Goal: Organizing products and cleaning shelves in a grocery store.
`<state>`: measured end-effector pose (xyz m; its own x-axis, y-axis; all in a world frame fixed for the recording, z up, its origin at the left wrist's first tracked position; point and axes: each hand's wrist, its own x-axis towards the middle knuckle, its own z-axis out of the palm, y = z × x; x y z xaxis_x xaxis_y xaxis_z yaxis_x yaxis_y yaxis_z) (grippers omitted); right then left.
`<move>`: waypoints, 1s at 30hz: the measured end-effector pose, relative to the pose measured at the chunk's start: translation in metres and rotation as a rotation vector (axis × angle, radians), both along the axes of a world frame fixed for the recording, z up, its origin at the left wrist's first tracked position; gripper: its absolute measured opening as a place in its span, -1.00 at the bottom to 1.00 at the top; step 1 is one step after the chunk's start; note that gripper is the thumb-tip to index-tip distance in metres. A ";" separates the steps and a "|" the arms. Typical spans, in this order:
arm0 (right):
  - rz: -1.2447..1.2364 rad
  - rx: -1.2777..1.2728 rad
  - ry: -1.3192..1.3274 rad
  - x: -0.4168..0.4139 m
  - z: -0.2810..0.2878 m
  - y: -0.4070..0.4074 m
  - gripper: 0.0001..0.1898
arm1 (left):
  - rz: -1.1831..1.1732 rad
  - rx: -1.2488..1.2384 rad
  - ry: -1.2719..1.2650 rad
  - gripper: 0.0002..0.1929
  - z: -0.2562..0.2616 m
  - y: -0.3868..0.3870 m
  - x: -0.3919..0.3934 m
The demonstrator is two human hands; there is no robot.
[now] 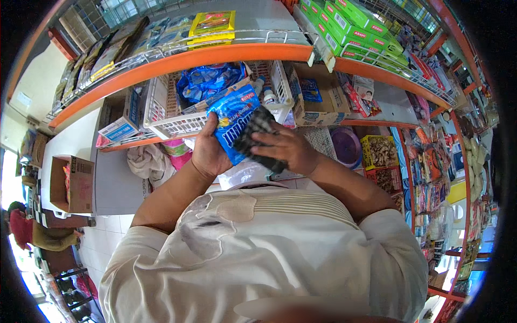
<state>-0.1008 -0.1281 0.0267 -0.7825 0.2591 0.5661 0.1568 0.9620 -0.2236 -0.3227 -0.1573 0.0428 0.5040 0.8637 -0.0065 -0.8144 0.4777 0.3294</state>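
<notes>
My left hand (211, 151) grips a blue plastic packet (232, 115) by its left edge, thumb on the printed front. Against the packet's right side my right hand (288, 147) presses a dark checked cloth (260, 139), which covers part of the printing. Just beyond my hands stands a white plastic basket (177, 125) with crumpled blue packets (210, 82) and a white bottle (270, 97) inside. To its right, an open cardboard box (301, 111) holds another blue packet (311, 89).
Green boxes (351, 30) and yellow packets (212, 24) sit on the upper shelf behind its orange edge (194, 64). At right are a purple basin (345, 147) and a yellow basket of ginger-like roots (379, 151). A person (36, 230) is at far left, near a cardboard box (72, 183).
</notes>
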 end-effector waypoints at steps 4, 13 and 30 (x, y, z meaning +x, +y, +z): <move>-0.392 -0.448 0.392 0.024 -0.017 0.019 -0.41 | 0.031 0.087 0.058 -0.27 0.011 0.003 -0.006; -0.125 0.121 0.018 -0.036 0.023 -0.005 -0.25 | -0.115 0.211 -0.043 -0.36 -0.013 0.006 0.005; -0.414 -0.166 0.026 -0.048 0.023 -0.004 -0.28 | 0.053 0.168 0.205 0.13 0.012 -0.002 0.013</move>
<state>-0.1492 -0.1324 0.0493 -0.5798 0.6366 0.5085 0.5133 0.7701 -0.3788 -0.3099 -0.1597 0.0549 0.4609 0.8865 0.0418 -0.7449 0.3608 0.5612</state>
